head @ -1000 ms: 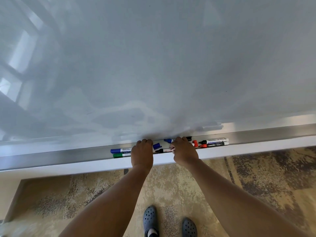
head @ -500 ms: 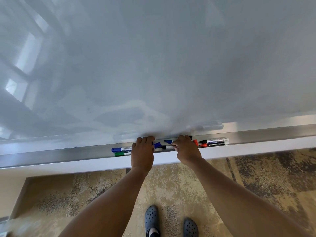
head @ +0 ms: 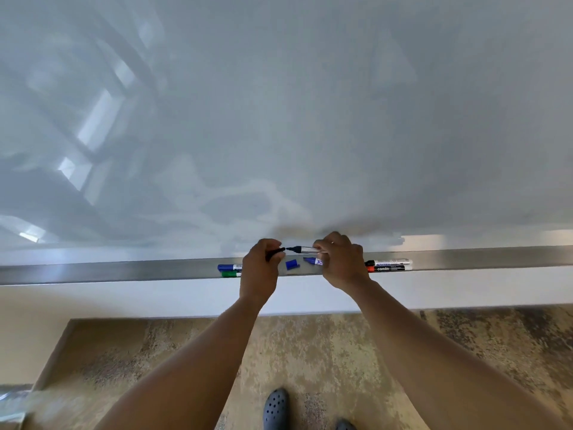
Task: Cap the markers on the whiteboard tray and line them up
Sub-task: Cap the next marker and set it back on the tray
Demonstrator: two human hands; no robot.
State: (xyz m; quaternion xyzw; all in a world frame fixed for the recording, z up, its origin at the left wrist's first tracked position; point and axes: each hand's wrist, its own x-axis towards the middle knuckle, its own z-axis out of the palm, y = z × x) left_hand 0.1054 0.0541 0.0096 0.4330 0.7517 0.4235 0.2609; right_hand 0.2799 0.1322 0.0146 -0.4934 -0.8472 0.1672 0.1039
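Capping step: left hand (head: 259,268) grips black cap (head: 275,253), right hand (head: 341,262) grips uncapped black marker (head: 302,249) above tray (head: 124,270). Next: push tip into cap.

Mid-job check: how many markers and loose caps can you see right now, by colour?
Black markers: 2, held one, tray one
Blue markers: 2
Green marker: 1
Red marker: 1
Black cap: 1
Blue cap: 1
Total: 8
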